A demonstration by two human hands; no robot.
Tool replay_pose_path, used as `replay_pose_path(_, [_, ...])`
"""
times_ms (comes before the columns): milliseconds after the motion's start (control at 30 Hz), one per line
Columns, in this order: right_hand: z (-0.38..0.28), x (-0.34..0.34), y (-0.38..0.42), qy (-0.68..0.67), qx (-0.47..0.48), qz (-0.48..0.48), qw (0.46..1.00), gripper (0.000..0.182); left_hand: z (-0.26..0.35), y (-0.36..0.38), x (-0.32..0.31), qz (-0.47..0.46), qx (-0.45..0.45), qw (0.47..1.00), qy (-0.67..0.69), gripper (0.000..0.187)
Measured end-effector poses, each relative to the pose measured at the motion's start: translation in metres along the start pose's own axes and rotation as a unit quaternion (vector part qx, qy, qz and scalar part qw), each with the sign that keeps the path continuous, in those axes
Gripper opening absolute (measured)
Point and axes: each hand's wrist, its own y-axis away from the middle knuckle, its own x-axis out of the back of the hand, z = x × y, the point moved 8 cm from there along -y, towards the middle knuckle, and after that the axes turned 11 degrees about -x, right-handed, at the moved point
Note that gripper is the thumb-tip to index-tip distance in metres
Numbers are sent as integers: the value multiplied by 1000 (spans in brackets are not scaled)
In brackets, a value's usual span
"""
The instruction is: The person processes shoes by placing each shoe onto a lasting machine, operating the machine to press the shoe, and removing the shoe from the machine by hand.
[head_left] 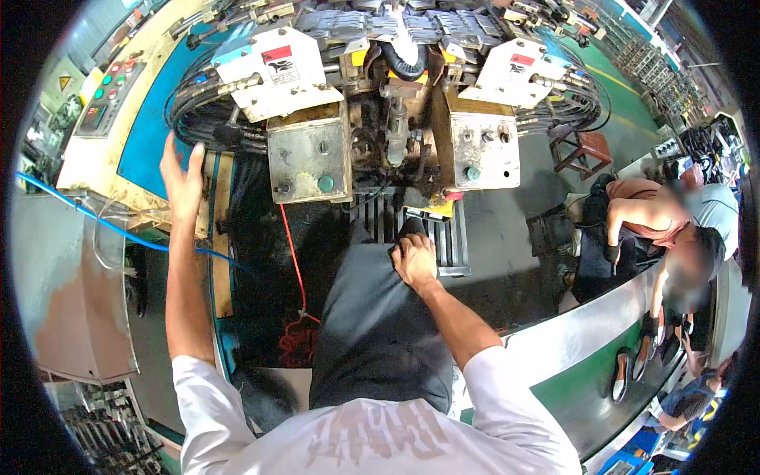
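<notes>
My left hand (184, 180) is raised at the edge of the machine's blue side panel (150, 134), near a bundle of black hoses (198, 119). Its thumb and fingers are apart, with nothing between them. My right hand (416, 260) rests on my knee, in black trousers (380, 324), with the fingers laid over the cloth. In front of me stands a machine with two metal control boxes (309, 162), each bearing a green button (325, 184). Above the boxes are white guard plates (281, 70) with red labels.
A button panel (111, 91) sits at the upper left. A blue hose (87, 212) crosses the left side, and a red cable (293, 253) hangs to the floor. Right of me runs a metal conveyor edge (554, 336) with shoes (621, 374) beyond it. Co-workers (645, 214) and a stool (582, 150) are there.
</notes>
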Motion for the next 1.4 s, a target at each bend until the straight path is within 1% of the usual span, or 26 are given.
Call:
replay_pose_path(67, [4,-2,-2,-20,-3,-7,1000,40,10,-35,-46,-42,3,999,18,68])
replay_pose_path(133, [4,-1,-5,-6,2,6,1000,38,-9,-33,-100,-62,-11,998,-15,63])
replay_pose_path(167, [4,1,-6,-14,-4,-2,1000,37,-27,-28,-123,-65,30,997,29,53])
replay_pose_path(200, [4,0,-8,-22,-10,-10,1000,36,-11,-18,-120,23,34,999,-7,42])
replay_pose_path(267, [3,-1,-12,-26,-7,10,1000,35,-4,-11,-122,91,46,995,11,34])
replay_pose_path(300, [3,-8,-14,-20,-12,-17,1000,34,-3,-12,-124,109,42,993,15,31])
replay_pose_path(333, [3,-14,-16,-14,-15,-45,999,34,0,-13,-123,119,30,992,-9,30])
replay_pose_path(367, [1,-13,-18,-21,-11,-37,999,34,-2,-9,-124,124,47,991,6,29])
replay_pose_path(400, [0,-14,-20,-20,-14,-37,999,34,10,-9,-120,131,63,989,20,28])
replay_pose_path(467, [-1,-19,-24,-12,-30,-67,997,35,14,-8,-120,139,53,988,39,27])
replay_pose_path(533, [-3,-20,-24,-19,-31,-64,997,34,11,-7,-122,150,45,986,58,26])
replay_pose_path(600, [-3,-19,-26,-24,-31,-61,997,34,12,-7,-122,159,25,986,46,24])
replay_pose_path(633, [-4,-19,-26,-17,-29,-68,997,34,11,-6,-122,163,38,984,54,21])
replay_pose_path(667, [-5,-19,-25,-11,-26,-75,997,33,8,-6,-122,163,39,984,56,21])
replay_pose_path(733, [-5,-19,-23,-7,-23,-65,998,33,15,-9,-117,157,-48,986,-27,17])
replay_pose_path(767, [-6,-18,-23,-4,-20,-55,998,33,12,-9,-116,159,-50,986,-27,17])
replay_pose_path(833, [-6,-18,-22,-6,-20,-49,999,33,26,-10,-111,158,-118,980,-21,13])
replay_pose_path(967, [-5,-16,-17,6,-22,-44,999,33,28,-12,-110,155,-139,978,-12,11])
replay_pose_path(1067, [-8,-12,-14,9,-23,-34,999,33,44,-13,-108,142,-233,961,-47,7])
replay_pose_path(1133, [-9,-8,-11,17,-25,-21,999,31,42,-12,-111,135,-236,961,-49,8])
replay_pose_path(1233, [-10,-6,-8,7,-27,-14,999,31,34,-11,-111,125,-160,979,-27,11])
replay_pose_path(1267, [-9,-5,-7,4,-27,-10,1000,31,36,-12,-109,127,-166,978,-29,11])
replay_pose_path(1333, [-7,-5,-4,-6,-31,0,1000,31,25,-14,-115,88,-162,983,-4,11])
replay_pose_path(1367, [-7,-3,-4,-5,-29,1,1000,31,15,-14,-121,54,-166,984,-24,20])
replay_pose_path(1400, [-6,-2,-3,-6,-28,0,1000,31,26,-15,-115,51,-171,984,-25,20])
